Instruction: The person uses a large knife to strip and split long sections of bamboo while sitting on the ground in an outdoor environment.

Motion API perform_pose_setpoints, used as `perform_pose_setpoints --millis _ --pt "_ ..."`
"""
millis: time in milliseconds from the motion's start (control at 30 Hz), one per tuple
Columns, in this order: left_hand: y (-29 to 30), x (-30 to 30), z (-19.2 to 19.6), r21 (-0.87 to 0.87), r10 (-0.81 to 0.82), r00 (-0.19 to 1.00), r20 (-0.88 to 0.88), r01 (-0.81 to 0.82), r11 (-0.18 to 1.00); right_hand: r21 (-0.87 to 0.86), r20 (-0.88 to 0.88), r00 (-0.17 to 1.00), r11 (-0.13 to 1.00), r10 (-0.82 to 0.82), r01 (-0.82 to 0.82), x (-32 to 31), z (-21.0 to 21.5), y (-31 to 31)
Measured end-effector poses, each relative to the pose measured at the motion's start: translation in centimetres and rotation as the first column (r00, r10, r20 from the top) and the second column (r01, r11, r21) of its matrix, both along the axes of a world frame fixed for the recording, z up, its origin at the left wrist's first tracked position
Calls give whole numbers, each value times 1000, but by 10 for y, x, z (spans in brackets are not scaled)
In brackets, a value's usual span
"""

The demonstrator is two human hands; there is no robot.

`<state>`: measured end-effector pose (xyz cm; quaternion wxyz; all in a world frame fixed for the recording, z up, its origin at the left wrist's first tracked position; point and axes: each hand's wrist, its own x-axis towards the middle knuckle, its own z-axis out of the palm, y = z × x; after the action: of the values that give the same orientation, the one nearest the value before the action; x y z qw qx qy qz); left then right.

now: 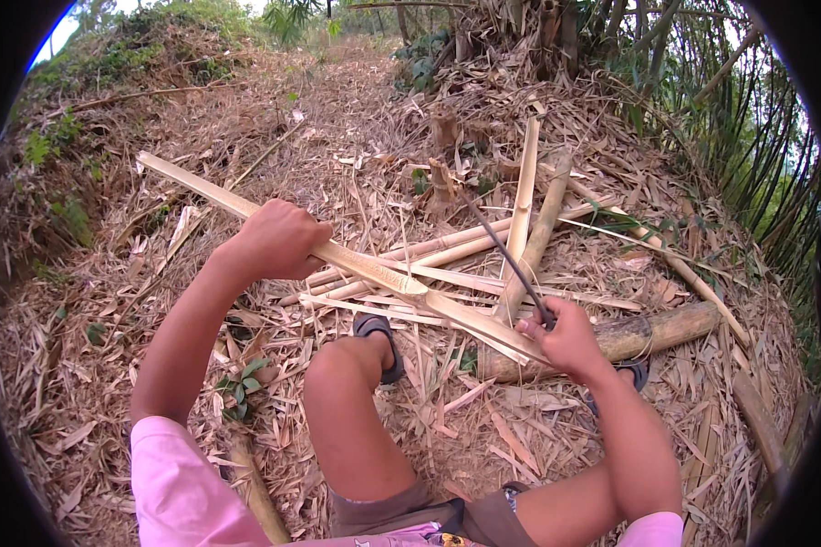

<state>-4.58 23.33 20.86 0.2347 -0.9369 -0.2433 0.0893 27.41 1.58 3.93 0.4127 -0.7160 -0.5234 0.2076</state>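
My left hand [278, 239] is closed over the upper part of a long split bamboo strip [374, 271], its pale hollow inner side and a node showing. The strip slants from upper left down to my right hand [570, 342]. That hand is closed on a long, thin, dark-bladed knife [506, 255], the blade pointing away and up to the left. Its thumb and fingers are beside the strip's lower end; whether they also grip it, I cannot tell. The knife's handle is mostly hidden in the hand.
A thick bamboo log [611, 339] lies by my right foot. Beyond it rest a split bamboo half [523, 201], a round bamboo pole [547, 228] and several thin strips. Cut stumps [444, 187] stand ahead. Dry leaves cover the sloping ground; bamboo clumps rise at right.
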Motion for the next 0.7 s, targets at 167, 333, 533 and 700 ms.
perform_pose_setpoints --millis 167,333,533,700 --pt "16 -9 -13 -322 155 988 -14 -151 935 247 53 982 955 -184 165 -8 5 4" --pt "27 -17 -41 -761 569 775 -276 -538 362 419 -9 921 835 -389 356 -6 33 -2" --pt "8 -11 -69 -878 522 709 -475 -426 -220 420 -127 941 843 -313 337 -9 29 -13" --pt "-39 23 -72 -859 440 753 -490 -332 -390 378 -44 976 901 -213 214 -27 17 -21"
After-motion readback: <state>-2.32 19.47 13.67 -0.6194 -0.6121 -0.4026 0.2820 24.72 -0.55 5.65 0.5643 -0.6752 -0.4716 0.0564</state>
